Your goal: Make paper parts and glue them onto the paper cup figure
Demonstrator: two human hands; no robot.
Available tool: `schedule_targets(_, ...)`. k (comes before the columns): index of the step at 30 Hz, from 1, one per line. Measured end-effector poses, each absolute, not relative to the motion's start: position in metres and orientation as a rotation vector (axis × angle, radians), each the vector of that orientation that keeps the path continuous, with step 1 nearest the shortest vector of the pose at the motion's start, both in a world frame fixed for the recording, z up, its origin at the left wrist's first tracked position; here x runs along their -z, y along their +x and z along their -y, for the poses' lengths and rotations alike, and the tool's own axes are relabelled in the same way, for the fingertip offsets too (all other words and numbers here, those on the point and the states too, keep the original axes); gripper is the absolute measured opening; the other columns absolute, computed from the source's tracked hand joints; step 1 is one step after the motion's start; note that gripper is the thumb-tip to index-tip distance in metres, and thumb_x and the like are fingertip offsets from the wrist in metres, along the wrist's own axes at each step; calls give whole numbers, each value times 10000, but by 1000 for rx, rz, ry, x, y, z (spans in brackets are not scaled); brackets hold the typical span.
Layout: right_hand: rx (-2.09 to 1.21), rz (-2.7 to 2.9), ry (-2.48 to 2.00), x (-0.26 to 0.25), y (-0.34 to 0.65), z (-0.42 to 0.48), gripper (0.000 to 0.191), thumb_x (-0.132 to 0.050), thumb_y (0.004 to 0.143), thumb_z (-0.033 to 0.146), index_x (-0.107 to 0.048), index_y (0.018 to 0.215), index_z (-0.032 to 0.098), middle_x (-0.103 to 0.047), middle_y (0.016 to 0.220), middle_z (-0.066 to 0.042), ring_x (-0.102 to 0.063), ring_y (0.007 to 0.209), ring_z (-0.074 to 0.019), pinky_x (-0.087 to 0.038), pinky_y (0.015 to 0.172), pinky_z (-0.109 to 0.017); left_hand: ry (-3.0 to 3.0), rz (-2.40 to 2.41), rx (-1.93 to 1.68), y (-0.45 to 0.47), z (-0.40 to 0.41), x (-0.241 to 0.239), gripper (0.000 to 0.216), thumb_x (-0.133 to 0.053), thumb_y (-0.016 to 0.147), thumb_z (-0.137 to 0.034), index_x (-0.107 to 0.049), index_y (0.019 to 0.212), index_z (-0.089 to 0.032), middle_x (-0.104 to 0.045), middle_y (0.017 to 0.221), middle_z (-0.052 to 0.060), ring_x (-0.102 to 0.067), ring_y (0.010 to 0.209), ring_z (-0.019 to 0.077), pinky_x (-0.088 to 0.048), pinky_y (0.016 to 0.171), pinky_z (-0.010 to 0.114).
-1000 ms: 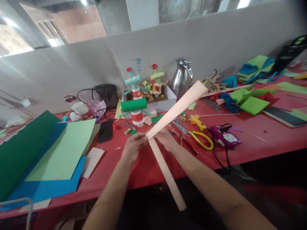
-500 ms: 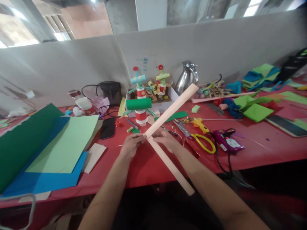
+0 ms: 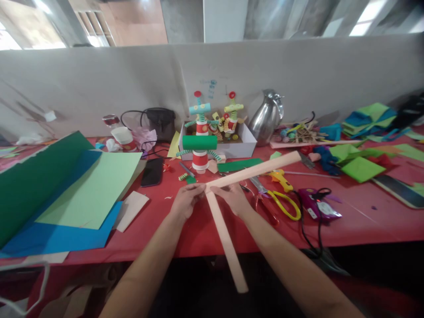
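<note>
Two long peach paper strips meet at one end between my hands: the upper strip (image 3: 258, 169) slants off to the right, and the lower strip (image 3: 228, 243) hangs down past the table's front edge. My left hand (image 3: 186, 199) pinches the meeting point from the left. My right hand (image 3: 233, 197) closes on the same joint from the right, its thumb over the strips. Just behind stands a paper-cup figure (image 3: 200, 160) with a green tube across its top and folded paper arms. Whether the strips are glued or merely overlap, I cannot tell.
Yellow-handled scissors (image 3: 284, 205), a yellow glue gun (image 3: 281, 180) and a purple packet (image 3: 319, 205) lie at right. Large green and blue sheets (image 3: 89, 190) and a phone (image 3: 152, 172) are at left. Behind stand a white box (image 3: 243, 149) with figures and a steel jug (image 3: 266, 118).
The upper strip has swung down toward the right, and the lower strip has turned closer to vertical. Both hands stay at the joint. The view has shifted slightly.
</note>
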State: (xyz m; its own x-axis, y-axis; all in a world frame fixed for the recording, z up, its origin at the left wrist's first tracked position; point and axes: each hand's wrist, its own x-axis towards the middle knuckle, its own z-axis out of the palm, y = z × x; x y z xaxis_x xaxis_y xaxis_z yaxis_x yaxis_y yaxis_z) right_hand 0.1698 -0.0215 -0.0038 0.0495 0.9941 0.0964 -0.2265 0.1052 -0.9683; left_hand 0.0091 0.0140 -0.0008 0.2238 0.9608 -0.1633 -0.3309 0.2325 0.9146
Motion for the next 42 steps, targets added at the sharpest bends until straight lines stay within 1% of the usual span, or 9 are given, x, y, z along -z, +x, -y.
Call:
schedule_targets(7, -1035, 1171, -998, 1, 168, 28, 204, -790, 695, 346, -773, 868, 239, -770, 885, -36, -707, 808, -260, -547, 821, -410, 932, -884, -1138, 8, -10, -2, 271, -879, 549, -316, -756, 710, -137, -673, 662, 33, -544, 615, 101, -441, 629, 244)
schedule_targets(12, -927, 1199, -1086, 4, 168, 28, 191, -791, 686, 350, -778, 843, 242, -769, 891, -39, -704, 876, -285, -540, 854, -427, 920, -853, -1107, 9, -9, -1, 264, -869, 561, -320, -736, 699, -138, -674, 683, 32, -576, 640, 110, -458, 673, 247)
schedule_targets(17, -956, 1279, -1130, 6, 168, 30, 171, -776, 706, 389, -764, 815, 258, -758, 856, -34, -687, 907, -287, -525, 884, -440, 926, -922, -1144, 10, -8, 0, 267, -866, 547, -331, -702, 647, -146, -620, 612, -1, -535, 585, 96, -431, 615, 226)
schedule_targets(22, -1115, 1124, -1088, 4, 163, 29, 240, -770, 705, 409, -754, 858, 225, -757, 883, -37, -687, 876, -255, -526, 847, -407, 955, -937, -1236, 15, -7, 4, 251, -846, 573, -332, -719, 695, -153, -656, 678, 13, -567, 649, 121, -448, 667, 245)
schedule_targets(25, -1171, 1004, -1016, 2, 163, 27, 236, -789, 667, 377, -744, 822, 205, -754, 848, -36, -687, 867, -245, -515, 845, -390, 945, -921, -1272, 18, -7, 5, 241, -841, 587, -335, -718, 700, -161, -643, 657, -2, -544, 625, 104, -432, 660, 235)
schedule_targets(27, -1133, 994, -1044, 3, 164, 26, 197, -787, 660, 347, -725, 778, 203, -740, 800, -26, -677, 824, -235, -512, 810, -376, 978, -902, -1210, 18, -7, 3, 231, -829, 621, -345, -718, 714, -165, -641, 658, -5, -535, 612, 98, -421, 646, 231)
schedule_targets(31, -1082, 1038, -1148, 5, 168, 25, 137, -779, 657, 296, -697, 705, 198, -712, 746, -18, -646, 755, -221, -499, 729, -349, 1160, -936, -1066, 15, -6, -2, 253, -832, 634, -366, -736, 737, -156, -690, 724, 34, -584, 684, 137, -437, 684, 252)
schedule_targets(37, -1224, 1021, -966, 2, 161, 22, 182, -798, 650, 303, -737, 786, 199, -745, 804, -32, -676, 801, -234, -508, 811, -378, 944, -967, -1135, 14, -8, 3, 277, -879, 510, -338, -707, 623, -153, -620, 563, 1, -501, 533, 93, -387, 570, 232)
schedule_targets(42, -1254, 949, -981, 2, 157, 21, 234, -813, 640, 340, -741, 805, 190, -755, 850, -47, -676, 848, -240, -499, 848, -379, 1026, -1006, -1220, 16, -7, 2, 249, -867, 557, -338, -740, 676, -160, -677, 646, 23, -567, 612, 124, -431, 627, 248)
